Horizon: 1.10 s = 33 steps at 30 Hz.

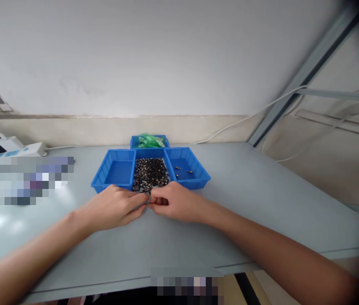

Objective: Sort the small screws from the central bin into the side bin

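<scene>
Grey table (179, 250); just before the middle blue bin (149, 153) with its heap of small parts (150, 173), left hand (114, 208) and right hand (179, 204) pinch a small piece (148, 203), mostly hidden—best kept low, grip light, fingertips steady.

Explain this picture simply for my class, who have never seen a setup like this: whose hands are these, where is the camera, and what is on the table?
There is no machine: a person works with a bare left hand and right hand. The single picture comes from a camera on their head, looking forward and down.

On the grey table stand a left blue tray and a right blue tray, with a heap of small dark pieces between them. Behind, another blue tray holds something green.

The fingertips meet around something too small to identify; I cannot tell which hand grips it.
</scene>
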{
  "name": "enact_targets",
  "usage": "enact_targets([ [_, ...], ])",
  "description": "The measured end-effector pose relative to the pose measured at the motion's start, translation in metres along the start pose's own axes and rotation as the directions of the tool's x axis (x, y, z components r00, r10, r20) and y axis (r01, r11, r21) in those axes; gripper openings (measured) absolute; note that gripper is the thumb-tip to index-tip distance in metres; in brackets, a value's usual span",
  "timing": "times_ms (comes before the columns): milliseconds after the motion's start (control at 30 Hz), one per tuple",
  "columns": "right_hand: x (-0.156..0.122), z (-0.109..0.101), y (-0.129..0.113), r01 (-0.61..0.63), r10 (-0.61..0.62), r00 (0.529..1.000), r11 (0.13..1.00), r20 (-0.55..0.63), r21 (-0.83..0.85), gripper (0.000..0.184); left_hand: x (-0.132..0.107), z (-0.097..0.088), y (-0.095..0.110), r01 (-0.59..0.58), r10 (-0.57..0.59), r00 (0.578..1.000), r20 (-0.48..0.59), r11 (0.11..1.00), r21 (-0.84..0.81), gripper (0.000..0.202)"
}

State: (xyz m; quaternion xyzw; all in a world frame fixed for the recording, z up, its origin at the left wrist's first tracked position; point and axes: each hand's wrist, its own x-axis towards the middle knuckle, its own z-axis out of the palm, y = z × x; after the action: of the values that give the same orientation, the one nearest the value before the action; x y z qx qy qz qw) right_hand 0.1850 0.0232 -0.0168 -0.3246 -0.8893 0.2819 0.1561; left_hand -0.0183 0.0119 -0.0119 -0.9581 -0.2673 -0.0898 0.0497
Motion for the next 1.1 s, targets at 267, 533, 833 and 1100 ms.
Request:
enact_targets([
  [267, -0.0005, 0.0, -0.0016, -0.016, 0.016, 1.0, 1.0, -0.014, 0.02, 0.01, -0.0009, 0.0001, -0.0005, 0.008, -0.008, 1.0, -0.003, 1.0, -0.008, 0.02],
  [533, 0.0005, -0.0001, -0.0011, -0.144, 0.107, 0.983, 0.954, 0.148, 0.264, 0.031, -0.0021, 0.0054, -0.0028, 0.021, -0.02, 1.0, -0.024, 0.999, 0.025, 0.02],
  [833, 0.0002, 0.003, 0.0024, -0.183, 0.141, 0.978, 0.934, 0.154, 0.306, 0.023, -0.0015, 0.0051, -0.0024, 0.048, -0.046, 0.998, -0.034, 0.998, 0.042, 0.022],
  [1100, -0.002, 0.0002, -0.002, -0.141, 0.122, 0.988, 0.955, 0.09, 0.259, 0.012, -0.0014, 0.0045, -0.0028, 0.011, -0.011, 1.0, -0.025, 1.0, 0.019, 0.024],
])
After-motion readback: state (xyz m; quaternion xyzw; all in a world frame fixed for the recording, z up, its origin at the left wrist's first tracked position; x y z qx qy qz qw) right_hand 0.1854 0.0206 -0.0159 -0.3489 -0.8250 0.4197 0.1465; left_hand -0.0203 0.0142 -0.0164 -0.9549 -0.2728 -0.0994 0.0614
